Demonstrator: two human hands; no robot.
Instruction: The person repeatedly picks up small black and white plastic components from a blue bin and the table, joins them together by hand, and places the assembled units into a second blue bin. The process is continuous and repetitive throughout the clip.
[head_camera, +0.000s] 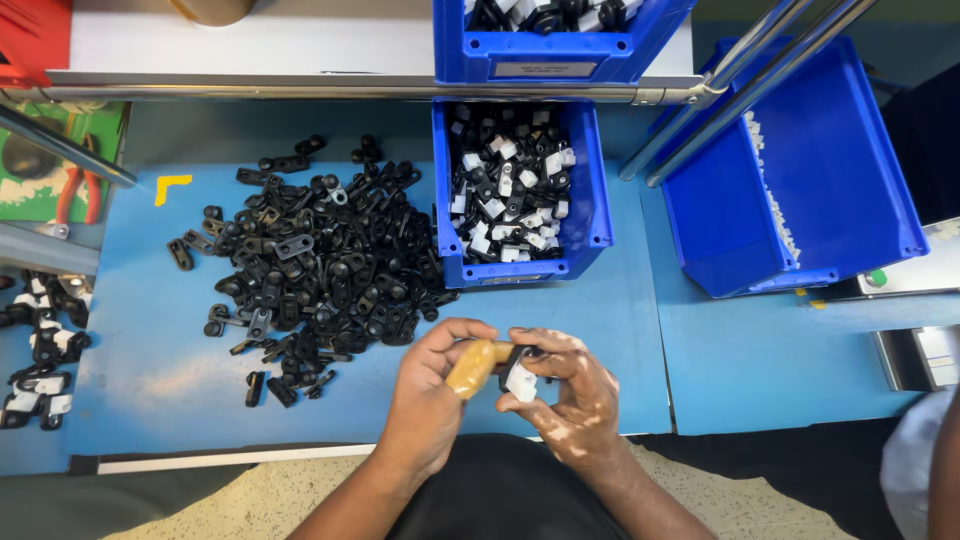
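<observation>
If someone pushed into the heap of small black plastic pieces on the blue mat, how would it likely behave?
The heap of black pieces would probably scatter rather than move as one: strays already lie loose around its edges. The pieces look flat, so sliding seems likelier than rolling. Each looks small, rigid and light, much like the black-and-white part pinched in the right hand.

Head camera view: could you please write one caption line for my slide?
Two hands, left hand and right hand, hold a small black-and-white part beside a pile of black parts and blue bins.

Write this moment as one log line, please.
left hand: grips tan tool | right hand: holds black-and-white part | black parts pile: on blue mat
</observation>
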